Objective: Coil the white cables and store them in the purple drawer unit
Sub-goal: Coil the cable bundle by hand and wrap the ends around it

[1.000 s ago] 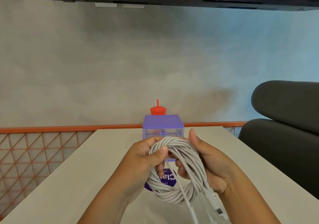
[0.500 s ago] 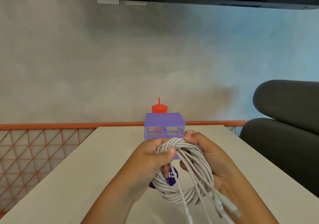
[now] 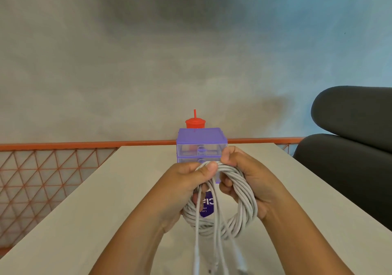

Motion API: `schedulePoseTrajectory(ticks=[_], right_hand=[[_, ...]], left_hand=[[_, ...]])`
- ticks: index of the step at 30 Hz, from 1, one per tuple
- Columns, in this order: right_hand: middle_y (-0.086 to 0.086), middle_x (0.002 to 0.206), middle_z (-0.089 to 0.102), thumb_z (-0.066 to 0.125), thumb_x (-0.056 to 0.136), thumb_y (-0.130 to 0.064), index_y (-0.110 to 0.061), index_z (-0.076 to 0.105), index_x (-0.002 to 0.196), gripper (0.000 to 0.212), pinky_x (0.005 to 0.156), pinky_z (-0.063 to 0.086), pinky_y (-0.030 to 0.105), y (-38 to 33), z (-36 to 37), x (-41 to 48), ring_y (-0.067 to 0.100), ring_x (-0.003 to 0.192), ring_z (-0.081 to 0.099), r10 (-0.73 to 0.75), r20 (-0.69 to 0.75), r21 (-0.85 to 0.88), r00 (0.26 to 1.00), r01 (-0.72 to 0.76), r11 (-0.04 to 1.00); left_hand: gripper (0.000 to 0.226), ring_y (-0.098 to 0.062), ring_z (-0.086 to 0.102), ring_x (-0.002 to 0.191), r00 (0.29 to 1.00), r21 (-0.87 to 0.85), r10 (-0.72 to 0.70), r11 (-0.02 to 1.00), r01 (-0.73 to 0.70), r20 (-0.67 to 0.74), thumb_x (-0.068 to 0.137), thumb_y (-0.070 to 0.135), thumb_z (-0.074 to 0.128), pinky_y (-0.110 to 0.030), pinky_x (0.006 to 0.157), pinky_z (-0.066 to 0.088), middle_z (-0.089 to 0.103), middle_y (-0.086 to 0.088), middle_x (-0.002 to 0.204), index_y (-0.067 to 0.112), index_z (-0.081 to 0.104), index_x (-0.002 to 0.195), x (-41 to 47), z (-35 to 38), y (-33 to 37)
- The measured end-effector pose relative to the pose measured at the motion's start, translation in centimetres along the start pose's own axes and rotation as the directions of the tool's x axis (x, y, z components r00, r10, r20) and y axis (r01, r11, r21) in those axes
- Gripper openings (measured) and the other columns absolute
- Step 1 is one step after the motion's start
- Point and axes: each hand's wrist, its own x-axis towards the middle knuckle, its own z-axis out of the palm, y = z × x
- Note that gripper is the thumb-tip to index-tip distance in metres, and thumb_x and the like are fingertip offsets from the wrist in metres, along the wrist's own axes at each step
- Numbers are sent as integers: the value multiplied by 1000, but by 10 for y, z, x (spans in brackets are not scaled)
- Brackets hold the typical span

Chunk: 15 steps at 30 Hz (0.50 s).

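Observation:
A thick coil of white cables (image 3: 244, 206) hangs in a ring above the table, held at its top by both hands. My left hand (image 3: 184, 185) pinches the top left of the coil with the thumb over the strands. My right hand (image 3: 244, 177) wraps the top right of the ring. Several loose cable ends (image 3: 212, 257) dangle down toward the bottom edge. The purple drawer unit (image 3: 201, 139) stands just behind my hands, with clear drawer fronts that look closed; its lower part is hidden by my fingers.
A red cup with a straw (image 3: 195, 123) stands behind the drawer unit. A purple sticker (image 3: 206, 205) lies on the beige table (image 3: 106, 200), seen through the coil. An orange mesh railing (image 3: 53, 168) runs at left, a dark grey chair (image 3: 350, 147) at right.
The coil has swung more upright and rounder between my hands. My right thumb moved over the top of the ring, and the loose ends now hang straight down.

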Motion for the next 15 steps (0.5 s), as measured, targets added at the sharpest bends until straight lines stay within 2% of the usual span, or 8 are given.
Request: schedulePoseTrajectory(ticks=[4,7,9,10,12,13,15], right_hand=[[6,72,63,51,91,-12,-13,61,91,10,52,47,24,-2,-6,-3,14,55,57,-57,53,-344,997,72,936],[19,92,68,50,90,-14,-6,66,97,19,71,51,35,-2,-5,-3,24,79,63,-42,98,-451,994,82,889],[23,98,67,53,79,-17,-1,67,96,27,77,52,38,-4,-5,-5,28,86,64,-1,161,-394,987,66,917],[22,95,67,54,74,-17,1,67,97,32,73,53,34,-5,-5,-6,27,84,65,23,209,-370,978,57,927],[12,84,69,59,75,-12,3,65,98,29,60,52,23,-6,-6,-9,17,74,66,52,285,-373,957,61,926],[8,79,69,62,77,-4,2,66,97,22,57,50,19,-5,-7,-10,14,68,66,52,293,-395,955,71,916],[9,74,70,63,78,8,0,67,91,15,58,52,21,-2,-6,-8,15,64,66,54,258,-423,965,63,904]], left_hand=[[30,-8,40,40,957,326,171,941,-88,-234,87,30,60,-25,49,36,49,8,46,13,62,63,6,1,-7],[28,-11,49,55,939,453,259,881,-134,-226,87,35,60,-30,60,42,62,-7,61,12,66,72,8,5,-14],[28,-8,51,55,947,449,258,881,-149,-192,87,35,59,-26,60,44,63,-3,61,25,65,62,7,8,-14],[34,-3,48,49,952,438,242,888,-140,-185,87,35,58,-19,54,41,59,4,53,32,63,54,6,9,-13],[43,-2,39,38,963,390,184,916,-94,-198,89,34,54,-16,45,31,45,12,39,31,58,47,5,10,-10],[42,-2,38,35,966,348,157,934,-79,-205,92,32,51,-17,44,31,44,12,37,27,58,51,5,9,-9],[28,-2,40,31,972,211,103,976,-57,-212,95,31,44,-20,43,34,49,9,39,23,59,74,5,8,-7]])
